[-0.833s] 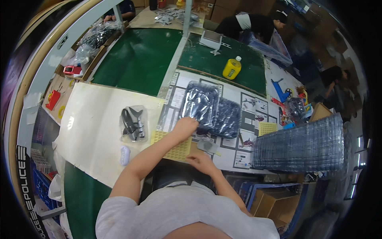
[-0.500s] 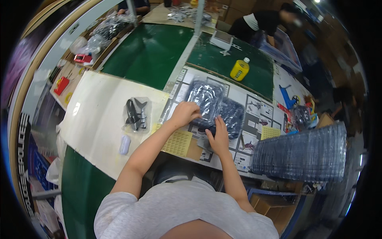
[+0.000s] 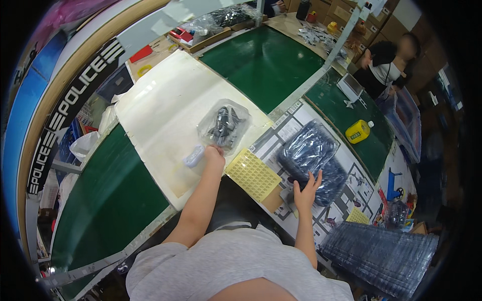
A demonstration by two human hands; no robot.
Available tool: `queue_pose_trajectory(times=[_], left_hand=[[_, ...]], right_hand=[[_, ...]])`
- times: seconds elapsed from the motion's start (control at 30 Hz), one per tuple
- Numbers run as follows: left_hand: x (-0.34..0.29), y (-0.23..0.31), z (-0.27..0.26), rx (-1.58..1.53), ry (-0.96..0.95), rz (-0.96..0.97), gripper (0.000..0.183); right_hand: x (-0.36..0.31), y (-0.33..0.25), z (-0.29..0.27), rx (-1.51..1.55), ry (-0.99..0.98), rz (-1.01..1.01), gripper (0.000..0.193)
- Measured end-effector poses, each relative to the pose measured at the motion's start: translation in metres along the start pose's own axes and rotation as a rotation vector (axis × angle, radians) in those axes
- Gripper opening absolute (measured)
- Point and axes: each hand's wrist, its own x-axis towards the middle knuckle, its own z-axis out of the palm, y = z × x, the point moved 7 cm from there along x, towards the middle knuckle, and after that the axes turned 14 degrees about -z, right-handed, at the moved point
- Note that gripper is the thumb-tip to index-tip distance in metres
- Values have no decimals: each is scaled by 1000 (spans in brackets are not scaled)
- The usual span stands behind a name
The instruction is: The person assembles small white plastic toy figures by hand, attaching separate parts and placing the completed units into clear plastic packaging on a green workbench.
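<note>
On the white sheet, a clear plastic tray lies with dark grey and black moulded parts showing in it. My left hand is closed at the near edge of this tray, fingertips partly hidden. Just left of that hand is a small pale lilac object. To the right, shiny clear-and-dark trays lie in two overlapping piles on printed sheets. My right hand rests against their near side, fingers spread. Between my hands is a yellow sticker sheet.
A tall row of nested clear trays stands at the lower right. A yellow bottle and a white scale-like device are on the green surface beyond. A person stands at the far right. A metal post rises behind.
My view has turned left. My left hand has gone from the tray piles to the tray on the white sheet. My right hand stays by the piles, its fingers more spread.
</note>
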Motion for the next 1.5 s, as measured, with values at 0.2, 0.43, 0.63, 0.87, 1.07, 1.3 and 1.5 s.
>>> queue_pose_trajectory(times=[0.2,0.43,0.63,0.87,1.07,1.3,1.5], left_hand=[[-63,17,-10,420,546,807,45],[-104,2,77,2555,-77,1323,70],[-94,22,98,2167,-96,1439,17],[-104,70,111,2426,47,1192,16],[-72,52,89,2603,-293,1044,53],[-98,106,22,1671,-46,1455,79],[-42,105,-53,1764,-133,1007,70]], right_hand=[[1,-6,0,-31,10,-43,58],[-1,-1,-1,-34,1,-1,60],[-7,2,-3,27,-4,29,65],[-11,3,-2,56,6,32,72],[-10,1,3,5,40,8,74],[-40,29,-45,267,338,286,34],[-101,64,28,55,-211,157,15]])
